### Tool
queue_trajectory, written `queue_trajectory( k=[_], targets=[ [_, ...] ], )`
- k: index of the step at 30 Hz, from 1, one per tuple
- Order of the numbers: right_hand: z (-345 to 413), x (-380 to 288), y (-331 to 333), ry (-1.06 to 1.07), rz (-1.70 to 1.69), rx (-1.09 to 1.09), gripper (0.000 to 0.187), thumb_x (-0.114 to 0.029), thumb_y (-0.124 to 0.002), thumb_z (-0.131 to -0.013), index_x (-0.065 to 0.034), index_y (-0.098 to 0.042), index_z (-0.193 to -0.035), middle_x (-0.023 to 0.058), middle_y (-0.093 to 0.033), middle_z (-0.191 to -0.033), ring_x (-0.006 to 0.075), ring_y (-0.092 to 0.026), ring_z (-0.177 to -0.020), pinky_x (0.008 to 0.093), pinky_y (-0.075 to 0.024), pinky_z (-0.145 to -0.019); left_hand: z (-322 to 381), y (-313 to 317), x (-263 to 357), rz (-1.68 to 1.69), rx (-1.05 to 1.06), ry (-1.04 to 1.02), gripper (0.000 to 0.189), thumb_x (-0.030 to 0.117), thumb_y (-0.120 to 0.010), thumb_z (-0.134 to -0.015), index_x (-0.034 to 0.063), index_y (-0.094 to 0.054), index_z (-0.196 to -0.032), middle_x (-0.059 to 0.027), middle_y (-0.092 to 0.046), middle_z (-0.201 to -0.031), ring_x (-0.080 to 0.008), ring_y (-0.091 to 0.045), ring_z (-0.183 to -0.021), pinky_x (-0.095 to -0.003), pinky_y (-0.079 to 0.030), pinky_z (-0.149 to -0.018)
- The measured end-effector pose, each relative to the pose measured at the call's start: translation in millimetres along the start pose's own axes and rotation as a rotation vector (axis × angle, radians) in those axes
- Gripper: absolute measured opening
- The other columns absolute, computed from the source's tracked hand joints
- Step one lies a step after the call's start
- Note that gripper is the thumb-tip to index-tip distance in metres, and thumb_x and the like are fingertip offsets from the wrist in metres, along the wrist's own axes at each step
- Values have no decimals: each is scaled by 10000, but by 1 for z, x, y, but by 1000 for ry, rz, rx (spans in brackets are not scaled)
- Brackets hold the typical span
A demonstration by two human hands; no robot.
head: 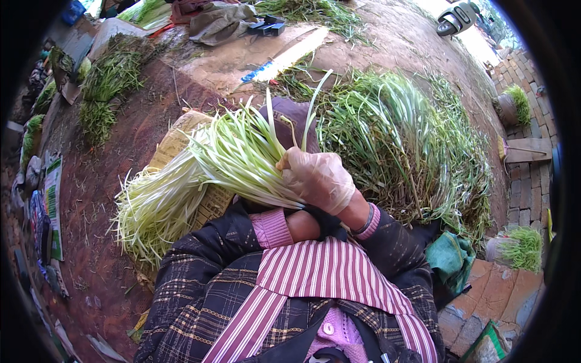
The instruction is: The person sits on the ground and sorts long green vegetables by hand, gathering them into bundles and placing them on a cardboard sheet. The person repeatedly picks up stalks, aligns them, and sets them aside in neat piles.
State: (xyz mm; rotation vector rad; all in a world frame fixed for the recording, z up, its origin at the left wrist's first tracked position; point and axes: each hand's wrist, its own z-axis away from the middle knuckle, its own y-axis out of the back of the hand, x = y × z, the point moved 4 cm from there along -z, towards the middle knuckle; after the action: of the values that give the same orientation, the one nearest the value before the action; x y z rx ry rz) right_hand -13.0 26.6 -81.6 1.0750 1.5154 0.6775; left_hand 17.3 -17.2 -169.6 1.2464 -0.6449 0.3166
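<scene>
My right hand (320,179), in a thin translucent glove, is closed with thumb and finger pinching pale stalks at the right end of a bunch of long pale green stalks (245,154), like chives. Below it my left hand (324,223) shows as a dark glove past a pink cuff; its fingers are hidden. The bunch fans to the upper left over a dark shoe (290,119). Beside it, a heap of paler stalks (156,204) lies on a yellowish printed sack (213,204). To the right spreads a large pile of uncleaned green stalks (381,136) with dry, brownish leaves.
Green trimmings (111,72) lie at upper left, more greens (313,13) at the top. A grey cloth (222,22) lies near black blocks (268,27). At right are a teal bag (449,258), bundled greens (517,247) and brick paving (522,190). A scooter (457,19) stands at upper right.
</scene>
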Motion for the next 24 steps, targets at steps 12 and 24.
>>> queue_trajectory(
  k=[12, 24],
  targets=[
    [8, 11, 34, -227, -557, 179, 92, -68, -623, -868, -9, -661, -928, 112, -678, -759, 137, -663, -700, 282, -509, -649, -8, 2, 8, -139, -82, 33, 283, 210, -654, -854, 61, -625, -1093, -203, -633, -1141, -342, -602, -1113, -417, -461, -959],
    [36, -10, -2, -45, -107, 98, 230, -180, -657, -821, -108, -595, -1031, 117, -651, -848, 307, -679, -724, 390, -526, -596, 10, -22, -12, -32, -155, 7, 314, 197, -572, -900, 64, -535, -1181, -198, -568, -1212, -313, -551, -1168, -392, -428, -1000]
  ],
)
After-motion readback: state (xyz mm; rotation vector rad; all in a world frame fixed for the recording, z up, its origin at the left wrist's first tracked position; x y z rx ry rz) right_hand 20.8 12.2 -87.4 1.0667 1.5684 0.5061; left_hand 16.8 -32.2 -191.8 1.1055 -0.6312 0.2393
